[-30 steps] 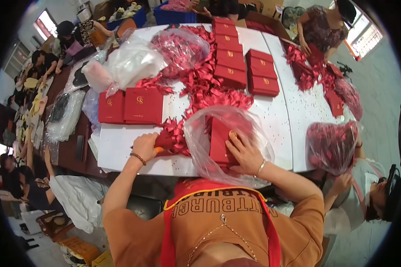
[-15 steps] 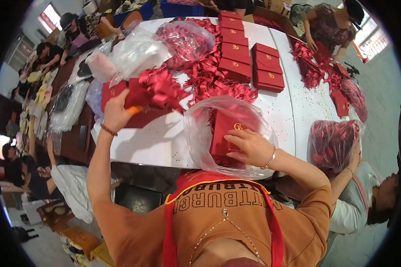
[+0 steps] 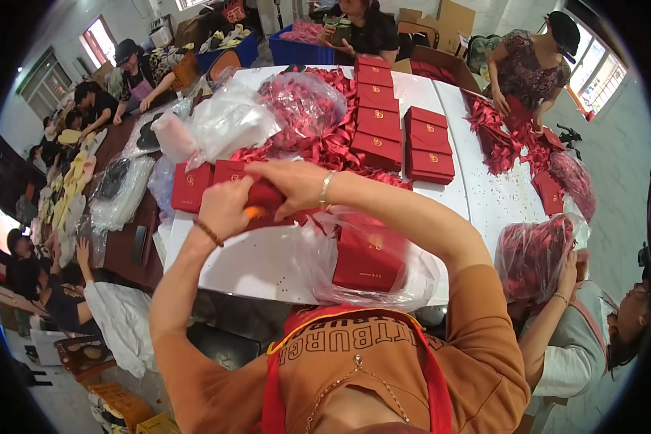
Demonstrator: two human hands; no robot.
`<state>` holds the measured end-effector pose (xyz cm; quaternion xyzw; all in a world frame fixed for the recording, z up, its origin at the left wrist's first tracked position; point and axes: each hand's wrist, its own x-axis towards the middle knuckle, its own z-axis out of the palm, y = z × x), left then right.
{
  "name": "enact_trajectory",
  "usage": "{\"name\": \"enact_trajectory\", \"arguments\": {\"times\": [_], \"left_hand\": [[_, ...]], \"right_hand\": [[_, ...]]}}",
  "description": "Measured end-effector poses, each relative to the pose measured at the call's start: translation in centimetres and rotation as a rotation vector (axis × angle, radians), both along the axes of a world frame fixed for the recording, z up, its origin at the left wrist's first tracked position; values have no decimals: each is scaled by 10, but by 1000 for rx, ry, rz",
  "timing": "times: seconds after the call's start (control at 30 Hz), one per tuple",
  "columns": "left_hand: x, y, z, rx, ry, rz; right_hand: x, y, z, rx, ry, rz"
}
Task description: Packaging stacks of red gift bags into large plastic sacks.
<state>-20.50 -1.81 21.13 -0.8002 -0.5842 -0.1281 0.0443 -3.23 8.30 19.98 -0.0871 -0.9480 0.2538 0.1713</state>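
Note:
My left hand point(image 3: 226, 207) is closed on a red gift bag point(image 3: 265, 194) above the left part of the table. A small orange piece point(image 3: 253, 212) pokes out beside its fingers; what it belongs to is hidden. My right hand point(image 3: 296, 189) reaches across from the right, its fingers and thumb around the same bag. Behind my hands stand more red gift bags point(image 3: 192, 186) with gold emblems. In front of me, a clear plastic bag point(image 3: 422, 278) lies open around flat red gift bags point(image 3: 369, 258).
Stacked red gift bags point(image 3: 428, 147), a plastic sack of red ribbons point(image 3: 301, 101) and crumpled clear plastic point(image 3: 231, 116) cover the far side of the white table point(image 3: 246, 264). A co-worker at right handles a filled plastic bag point(image 3: 535, 257); others work around the room.
My right hand has left the bags inside the clear plastic and swung left to my left hand. The plastic's mouth has sagged. The red ribbons by my left hand are now mostly covered.

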Motion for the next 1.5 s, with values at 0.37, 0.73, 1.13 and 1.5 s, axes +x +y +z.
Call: {"name": "enact_trajectory", "arguments": {"times": [0.37,0.73,1.13,1.5], "left_hand": [[-34,-60,-128,-225,-84,405],[-74,-106,-199,230,-2046,438],[-75,-108,-217,196,-2054,450],[-66,-90,-210,348,-1923,412]], "right_hand": [[-96,-17,-146,22,-259,236],[-86,-23,-159,-149,-129,139],[-78,-27,-190,-351,-1,122],[-78,-36,-168,-141,-291,-41]]}}
